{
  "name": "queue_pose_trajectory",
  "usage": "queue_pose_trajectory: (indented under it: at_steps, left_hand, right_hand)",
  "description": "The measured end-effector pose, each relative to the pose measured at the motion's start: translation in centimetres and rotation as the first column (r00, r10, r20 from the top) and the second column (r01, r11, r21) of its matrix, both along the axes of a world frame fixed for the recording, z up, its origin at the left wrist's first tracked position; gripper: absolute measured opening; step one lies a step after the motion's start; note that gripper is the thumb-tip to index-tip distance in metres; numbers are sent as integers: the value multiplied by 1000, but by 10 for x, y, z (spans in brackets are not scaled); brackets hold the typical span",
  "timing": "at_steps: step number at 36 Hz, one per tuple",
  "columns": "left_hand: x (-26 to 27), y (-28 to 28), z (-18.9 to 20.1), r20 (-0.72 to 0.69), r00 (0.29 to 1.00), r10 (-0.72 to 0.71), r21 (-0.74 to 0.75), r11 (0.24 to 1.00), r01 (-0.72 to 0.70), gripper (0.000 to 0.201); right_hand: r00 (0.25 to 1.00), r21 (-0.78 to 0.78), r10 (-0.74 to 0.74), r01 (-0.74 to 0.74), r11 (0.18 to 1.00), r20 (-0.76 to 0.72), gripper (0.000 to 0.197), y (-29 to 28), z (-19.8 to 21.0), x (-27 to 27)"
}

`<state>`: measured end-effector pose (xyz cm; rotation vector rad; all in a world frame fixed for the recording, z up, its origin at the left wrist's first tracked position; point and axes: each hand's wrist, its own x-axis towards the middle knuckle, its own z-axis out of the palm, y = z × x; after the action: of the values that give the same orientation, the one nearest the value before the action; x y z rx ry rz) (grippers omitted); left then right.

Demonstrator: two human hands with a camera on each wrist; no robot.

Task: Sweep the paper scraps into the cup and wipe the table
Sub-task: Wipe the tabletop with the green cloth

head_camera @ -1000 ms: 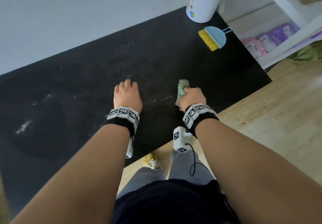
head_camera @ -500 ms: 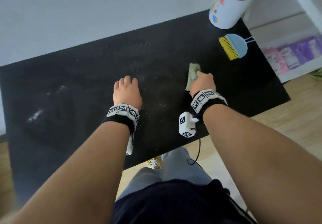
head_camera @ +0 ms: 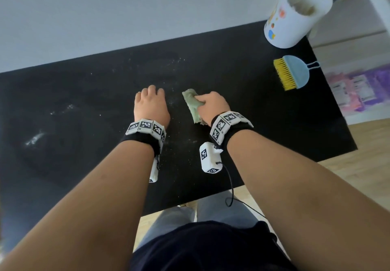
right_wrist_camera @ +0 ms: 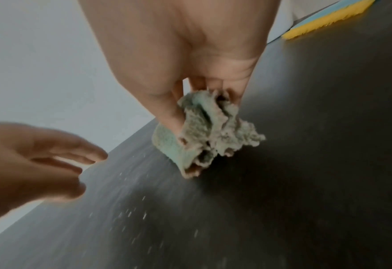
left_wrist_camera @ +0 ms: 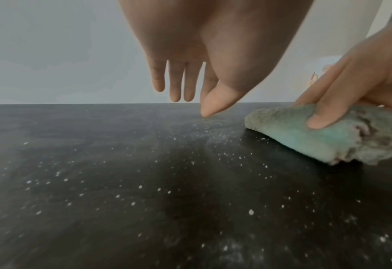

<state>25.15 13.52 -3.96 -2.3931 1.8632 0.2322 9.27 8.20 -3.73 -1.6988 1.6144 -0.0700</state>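
My right hand grips a folded green cloth and presses it on the black table near the middle. The same cloth fills the right wrist view, pinched between thumb and fingers, and the cloth lies low at the right of the left wrist view. My left hand hovers just left of it, fingers straight and relaxed, holding nothing. Fine white specks dust the table beside the cloth. A white cup with paper scraps inside stands at the far right corner.
A small brush with yellow bristles and a blue body lies on the table in front of the cup. White smears mark the left part of the table. A white shelf unit with packets stands right of the table.
My right hand has pushed the cloth away from me and then leftward, closer to my left hand. The left hand stays in about the same spot. The head view shifted left.
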Motion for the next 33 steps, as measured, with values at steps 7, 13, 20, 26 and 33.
queue_pose_trajectory:
  at_steps: [7, 13, 20, 26, 33]
  left_hand:
    - [-5, -24, -1, -6, 1000, 6, -7, 1000, -6, 39]
    - [-4, -39, -3, -15, 1000, 21, -19, 1000, -21, 39]
    - [-5, -54, -6, -24, 999, 36, -8, 999, -36, 40]
    - [-10, -69, -7, -33, 999, 39, -13, 999, -40, 41]
    - [-11, -75, -11, -69, 995, 67, -23, 997, -69, 41]
  right_hand:
    - [940, -127, -232, 206, 970, -248, 36, -68, 7, -47]
    - [936, -151, -192, 152, 977, -296, 27, -76, -5, -37]
    - [998, -127, 6, -14, 992, -60, 28, -68, -10, -10]
    - [987, -228, -139, 118, 966, -79, 24, -101, 0, -32]
    - [907, -117, -192, 159, 980, -375, 36, -153, -8, -57]
